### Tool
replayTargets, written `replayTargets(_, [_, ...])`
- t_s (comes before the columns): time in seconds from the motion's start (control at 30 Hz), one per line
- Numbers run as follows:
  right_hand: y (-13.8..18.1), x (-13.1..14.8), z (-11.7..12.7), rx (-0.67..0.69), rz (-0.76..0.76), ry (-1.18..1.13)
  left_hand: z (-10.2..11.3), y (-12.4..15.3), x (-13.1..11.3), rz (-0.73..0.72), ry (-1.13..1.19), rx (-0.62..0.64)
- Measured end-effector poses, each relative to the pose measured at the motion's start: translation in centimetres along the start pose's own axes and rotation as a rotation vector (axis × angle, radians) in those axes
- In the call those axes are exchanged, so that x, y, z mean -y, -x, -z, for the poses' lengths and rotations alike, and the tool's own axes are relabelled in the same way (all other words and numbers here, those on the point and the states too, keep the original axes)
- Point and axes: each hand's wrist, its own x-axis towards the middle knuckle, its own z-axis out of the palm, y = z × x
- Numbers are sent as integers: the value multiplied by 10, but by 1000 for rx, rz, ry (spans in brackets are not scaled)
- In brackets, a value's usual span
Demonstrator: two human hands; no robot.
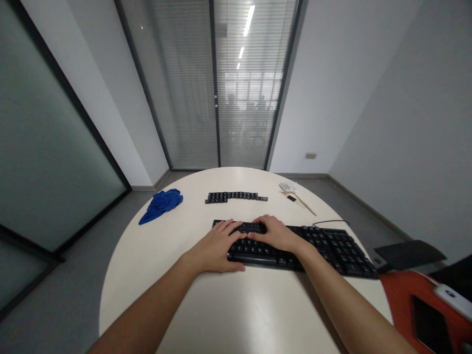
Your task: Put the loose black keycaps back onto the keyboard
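A black keyboard (339,250) lies on the round table, angled a little to the right. My left hand (218,246) covers its left end, with the fingers over the keys and the thumb along the front edge, gripping it. My right hand (275,233) rests on the upper rows near the left half, its thumb and fingers bent toward each other close to the left fingertips. Whatever is between those right fingers is too small to make out. Behind the keyboard sit several loose black keycaps (236,196), lined up in rows.
A crumpled blue cloth (162,204) lies at the table's left. At the back right are a thin stick (306,204), a clear plastic bag (288,187) and a small black piece (291,198). A red chair seat (400,300) at right bears a phone (431,324) and a white power strip (455,299).
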Motion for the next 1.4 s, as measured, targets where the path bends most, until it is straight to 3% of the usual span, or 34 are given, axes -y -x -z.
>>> replayTargets(0.4, [6, 7, 2, -22, 65, 61, 9, -3, -1, 18, 49, -13])
replayTargets(0.57, [5, 8, 2, -11, 57, 54, 5, -13, 5, 56, 79, -194])
replayTargets(0.67, [5, 8, 3, -6, 58, 50, 4, -24, 19, 213, -69, -330])
replayTargets(0.73, [5, 8, 3, -6, 67, 49, 5, -32, 32, 332, -179, -352])
replayTargets(1.0, [4, 4, 1, -14, 94, 48, 16, -70, 75, 389, -311, -235])
replayTargets(1.4, [6, 6, 3, -13, 87, 23, 9, -87, 89, 400, -356, -197])
